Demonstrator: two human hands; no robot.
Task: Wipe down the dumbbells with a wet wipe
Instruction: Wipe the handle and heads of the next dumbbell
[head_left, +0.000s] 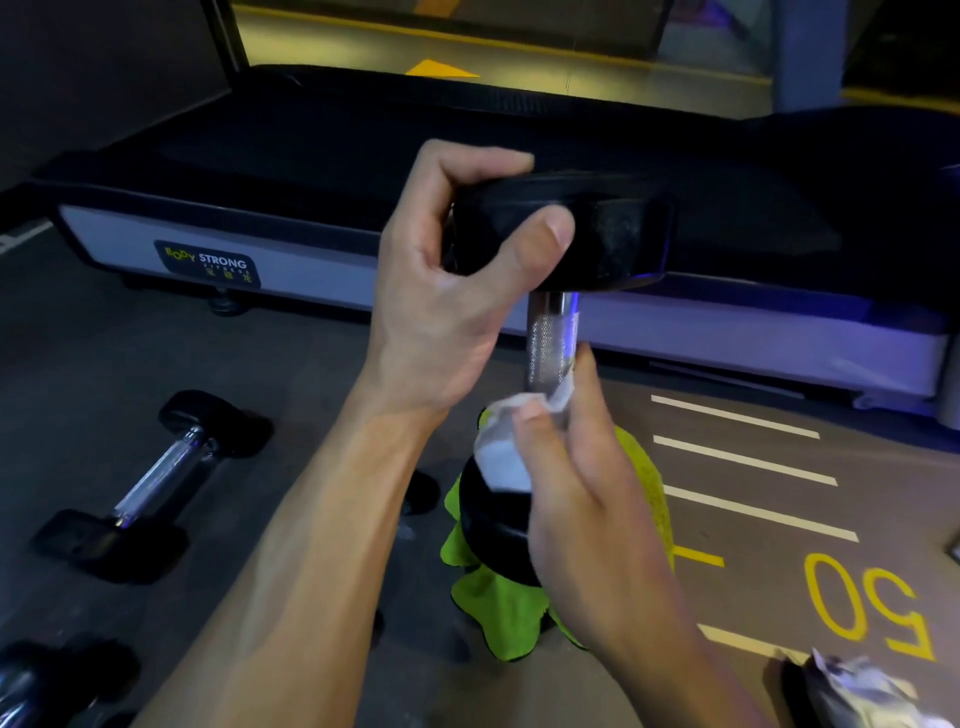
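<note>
A black dumbbell with a chrome knurled handle stands upright on a green cloth on the floor. My left hand grips its upper head, thumb across the front. My right hand holds a white wet wipe wrapped against the lower part of the handle. The dumbbell's lower head is partly hidden behind my right hand.
A second dumbbell lies on the floor at the left, and part of another shows at the bottom left corner. A treadmill base runs across behind. A crumpled foil wipe packet lies at the bottom right, by yellow floor markings.
</note>
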